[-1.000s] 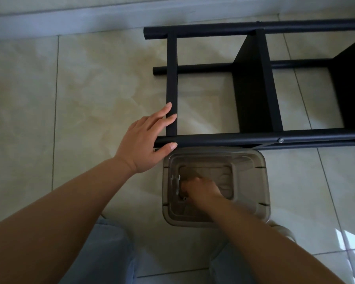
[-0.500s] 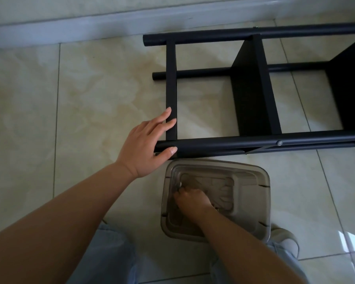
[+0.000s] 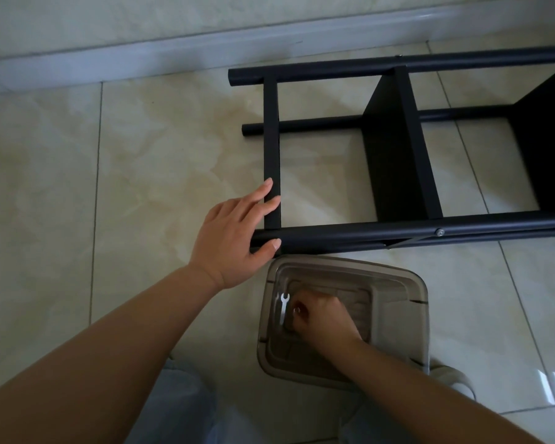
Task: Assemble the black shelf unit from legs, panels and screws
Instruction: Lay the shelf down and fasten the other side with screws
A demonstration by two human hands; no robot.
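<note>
Here, looking down from my head camera, I see my left forearm reaching in from the lower left corner, bare, angled up and to the right across a pale tiled floor (image 3: 77,187). My left hand (image 3: 228,238) lies flat with the fingers straight and slightly spread. Its fingertips rest on a short black crossbar (image 3: 271,149) and its thumb presses the near leg (image 3: 398,230) of the black shelf unit (image 3: 398,161), right at the corner where the two meet.

The shelf unit lies on its side on the floor, in the upper right of the view, near a light baseboard (image 3: 205,49). Its round legs run left to right, and two dark panels stand upright between them, the second cut off by the right edge. A small silver screw head (image 3: 440,232) shows on the near leg, towards the right.

Just below the near leg, almost touching it, sits a clear smoky plastic container (image 3: 407,283). A small silver wrench (image 3: 283,307) lies inside along its left wall. My right forearm comes up from the lower right, and my right hand (image 3: 324,318) is down inside the container, knuckles up, fingers curled under, just right of the wrench. A small shiny piece shows at the fingertips, but I cannot tell whether the hand grips it.

My knees in light blue trousers (image 3: 180,405) fill the bottom edge.
</note>
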